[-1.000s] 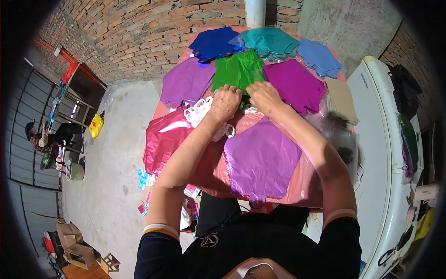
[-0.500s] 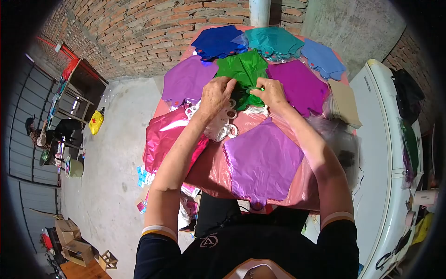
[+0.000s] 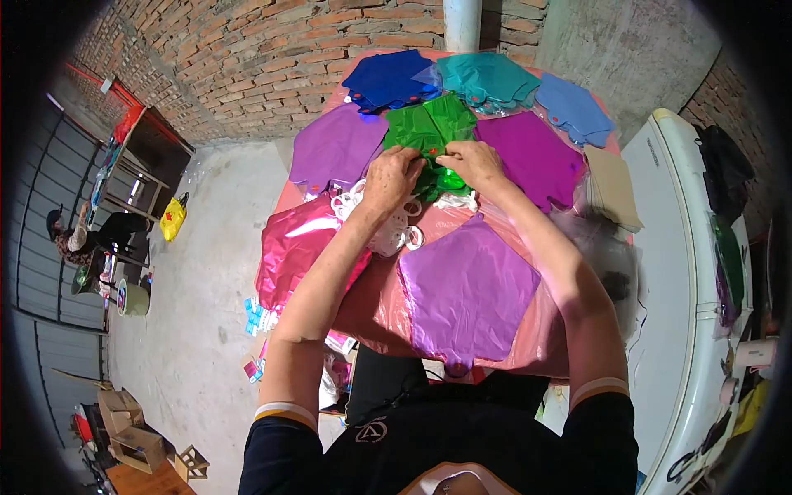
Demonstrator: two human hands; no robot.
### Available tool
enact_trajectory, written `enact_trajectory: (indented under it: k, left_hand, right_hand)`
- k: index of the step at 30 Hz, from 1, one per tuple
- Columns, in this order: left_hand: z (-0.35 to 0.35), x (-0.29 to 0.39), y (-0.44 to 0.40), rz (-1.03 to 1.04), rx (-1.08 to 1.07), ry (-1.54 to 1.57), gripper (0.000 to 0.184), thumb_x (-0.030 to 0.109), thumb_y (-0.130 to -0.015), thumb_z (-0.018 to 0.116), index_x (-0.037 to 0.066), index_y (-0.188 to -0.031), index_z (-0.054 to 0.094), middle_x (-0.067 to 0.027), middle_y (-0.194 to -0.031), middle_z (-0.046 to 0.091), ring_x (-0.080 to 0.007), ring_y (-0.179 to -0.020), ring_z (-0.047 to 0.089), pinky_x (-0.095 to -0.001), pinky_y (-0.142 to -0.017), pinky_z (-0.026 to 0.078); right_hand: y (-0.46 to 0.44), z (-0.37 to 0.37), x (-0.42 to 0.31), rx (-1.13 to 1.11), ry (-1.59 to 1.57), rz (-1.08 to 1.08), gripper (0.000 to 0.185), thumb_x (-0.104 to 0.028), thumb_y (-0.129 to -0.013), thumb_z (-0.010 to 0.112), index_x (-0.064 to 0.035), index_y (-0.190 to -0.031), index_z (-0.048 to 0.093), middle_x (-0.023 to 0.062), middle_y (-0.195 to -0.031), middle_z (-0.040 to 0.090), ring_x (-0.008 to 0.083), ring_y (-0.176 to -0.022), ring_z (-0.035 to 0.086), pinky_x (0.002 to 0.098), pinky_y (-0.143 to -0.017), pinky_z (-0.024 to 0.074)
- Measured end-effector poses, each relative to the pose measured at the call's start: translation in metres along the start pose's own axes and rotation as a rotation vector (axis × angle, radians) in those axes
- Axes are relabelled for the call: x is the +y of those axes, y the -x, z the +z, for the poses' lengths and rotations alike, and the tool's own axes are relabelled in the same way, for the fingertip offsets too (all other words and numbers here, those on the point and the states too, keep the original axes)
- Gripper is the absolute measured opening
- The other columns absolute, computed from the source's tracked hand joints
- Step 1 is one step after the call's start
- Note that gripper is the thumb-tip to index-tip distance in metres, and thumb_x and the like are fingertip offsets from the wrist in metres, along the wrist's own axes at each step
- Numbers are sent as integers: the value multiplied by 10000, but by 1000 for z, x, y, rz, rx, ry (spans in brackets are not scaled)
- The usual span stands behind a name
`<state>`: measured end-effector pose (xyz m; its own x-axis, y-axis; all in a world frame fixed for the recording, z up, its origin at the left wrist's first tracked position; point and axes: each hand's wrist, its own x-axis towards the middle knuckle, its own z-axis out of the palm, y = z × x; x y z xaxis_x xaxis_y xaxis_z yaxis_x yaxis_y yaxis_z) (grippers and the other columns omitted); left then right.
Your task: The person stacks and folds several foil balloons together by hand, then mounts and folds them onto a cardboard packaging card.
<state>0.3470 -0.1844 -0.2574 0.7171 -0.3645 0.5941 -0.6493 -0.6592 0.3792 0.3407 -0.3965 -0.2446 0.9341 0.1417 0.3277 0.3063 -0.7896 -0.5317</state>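
Observation:
A shiny green foil balloon (image 3: 431, 122), flat and uninflated, lies in the middle of the table with a small red spot near its lower part. My left hand (image 3: 391, 177) pinches its left side with bent fingers. On the right side, my right hand (image 3: 476, 163) grips the same green foil between thumb and fingers. White plastic rings (image 3: 396, 235) sit in a pile just below my left hand. A flat lilac foil balloon (image 3: 470, 285) lies nearest my body, and a crimson one (image 3: 297, 247) is under my left forearm.
More flat foil balloons lie around: dark blue (image 3: 388, 78), teal (image 3: 487, 78), light blue (image 3: 573, 107), magenta (image 3: 532, 157) and lilac (image 3: 334, 148). Cardboard sheets (image 3: 612, 186) rest at the table's right edge beside a white freezer (image 3: 660, 272). Another person (image 3: 70, 235) sits far left.
My hands have spread the gathered green foil flatter, and the red spot now shows between them. My right hand has shifted slightly left and its fingers have turned inward.

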Motion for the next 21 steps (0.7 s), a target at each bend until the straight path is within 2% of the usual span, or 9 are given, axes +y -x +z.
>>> enact_trajectory:
  k: [5, 9, 12, 15, 18, 21]
  left_hand:
    - [-6, 9, 0, -66, -62, -16, 250, 225, -927, 721, 18, -1067, 729, -169, -877, 682, -341, -754, 668, -436, -702, 539]
    - [-10, 15, 2, -50, 77, 47, 284, 251, -936, 720, 25, -1108, 718, -181, -960, 712, -327, -722, 670, -426, -701, 544]
    - [-14, 20, 3, -44, 126, 10, 250, 237, -928, 724, 26, -1061, 722, -161, -959, 716, -329, -762, 675, -436, -726, 540]
    - [-17, 22, 3, -42, 80, -56, 145, 190, -886, 730, 67, -963, 730, -133, -956, 721, -327, -873, 678, -433, -777, 496]
    - [-13, 23, 3, 50, 92, -125, 89, 171, -850, 737, 88, -881, 727, -86, -884, 714, -276, -850, 651, -396, -776, 459]
    - [-9, 25, 0, 218, 125, -173, 69, 165, -826, 741, 98, -835, 725, -62, -835, 699, -257, -864, 626, -386, -809, 449]
  right_hand:
    - [-11, 12, -1, 51, -160, -34, 264, -264, -811, 804, -34, -794, 676, 174, -747, 691, 369, -725, 693, 468, -641, 520]
    - [-11, 21, 2, 49, -124, 42, 241, -206, -762, 837, -33, -786, 671, 171, -725, 689, 356, -709, 699, 462, -634, 521]
    - [-11, 29, 4, 55, -89, 35, 263, -226, -755, 844, -35, -768, 663, 166, -705, 680, 352, -693, 693, 459, -619, 512]
    - [-13, 32, 6, 62, -157, 36, 298, -283, -791, 819, -36, -760, 656, 179, -695, 664, 359, -685, 686, 473, -605, 499]
    - [-21, 24, 7, -54, -138, 159, 358, -344, -837, 773, -20, -754, 644, 194, -689, 652, 378, -701, 683, 490, -630, 499]
    - [-23, 25, 9, -35, -190, 147, 402, -383, -866, 739, -3, -789, 638, 208, -708, 646, 388, -680, 655, 498, -635, 479]
